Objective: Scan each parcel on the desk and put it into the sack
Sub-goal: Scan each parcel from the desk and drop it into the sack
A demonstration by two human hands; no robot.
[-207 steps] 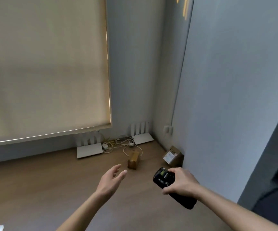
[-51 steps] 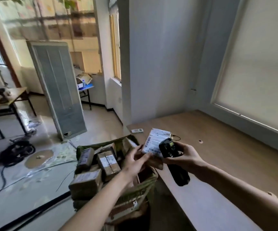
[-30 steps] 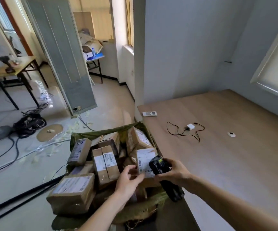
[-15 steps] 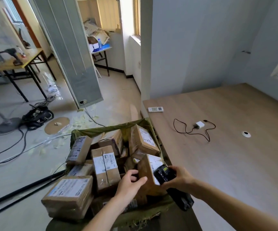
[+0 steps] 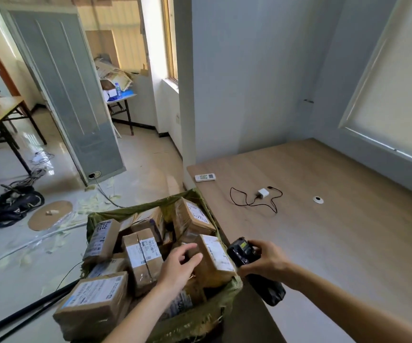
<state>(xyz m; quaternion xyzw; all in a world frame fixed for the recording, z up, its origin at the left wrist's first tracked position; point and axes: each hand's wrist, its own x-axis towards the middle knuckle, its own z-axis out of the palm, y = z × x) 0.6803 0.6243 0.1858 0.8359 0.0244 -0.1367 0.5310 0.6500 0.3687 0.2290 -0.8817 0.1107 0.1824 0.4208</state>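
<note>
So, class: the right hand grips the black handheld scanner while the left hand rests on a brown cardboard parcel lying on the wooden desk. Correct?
Not quite. The head view shows the brown cardboard parcel under the left hand lying in the green sack, not on the desk. The right hand does grip the black handheld scanner.

Makeshift parcel-sorting office: bare wooden worktop (image 5: pixel 348 219), green sack (image 5: pixel 200 323) crammed with labelled cardboard parcels (image 5: pixel 93 300), loose cables (image 5: pixel 14 206) across littered tile floor (image 5: pixel 138 174).
</note>
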